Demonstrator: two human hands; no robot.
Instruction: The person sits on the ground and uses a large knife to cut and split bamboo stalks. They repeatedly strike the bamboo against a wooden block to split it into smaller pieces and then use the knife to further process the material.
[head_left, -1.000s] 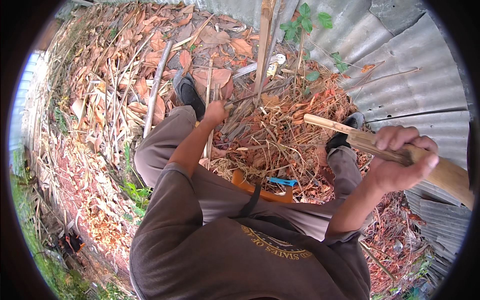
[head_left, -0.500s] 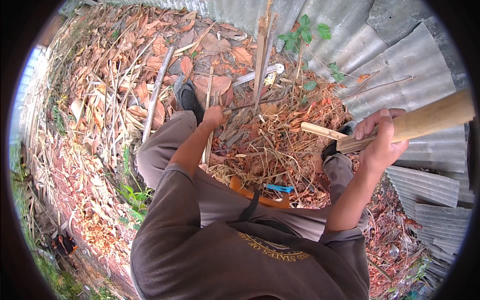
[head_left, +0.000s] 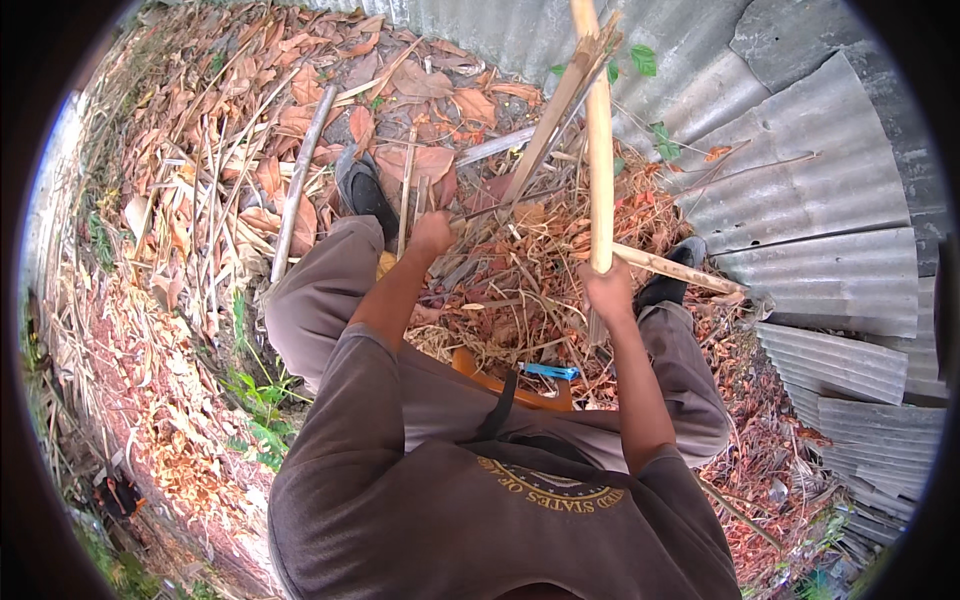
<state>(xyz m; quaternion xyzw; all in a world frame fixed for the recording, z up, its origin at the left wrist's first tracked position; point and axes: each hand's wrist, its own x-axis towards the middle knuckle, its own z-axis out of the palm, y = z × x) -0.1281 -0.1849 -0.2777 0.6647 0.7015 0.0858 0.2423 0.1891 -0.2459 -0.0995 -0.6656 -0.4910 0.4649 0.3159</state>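
Note:
My left hand (head_left: pixel 434 233) is closed round the handle of a long-bladed knife. Its thin dark blade (head_left: pixel 492 209) points right, toward the foot of a split upright stake (head_left: pixel 545 125). A pale bamboo pole (head_left: pixel 600 150) is gripped by my right hand (head_left: pixel 608 290) near its lower end, and rises away past the stake's top. Beside that hand a light split strip (head_left: pixel 675 266) slants right across my right shoe; whether it joins the pole I cannot tell. Between my legs lies a bright blue tool (head_left: pixel 550 371), beside an orange curved thing (head_left: pixel 545 402) partly hidden by my trousers.
Corrugated metal sheets (head_left: pixel 800 180) line the right and far sides. Dry leaves (head_left: pixel 430 85) and twigs cover the ground. A grey pole (head_left: pixel 303 185) lies left of my left shoe (head_left: pixel 362 192), and green plants (head_left: pixel 262 400) grow at the left.
My right hand has moved left and inward, swinging the bamboo pole from pointing right to pointing away from me. The split stake leans more to the right. My left hand has barely moved.

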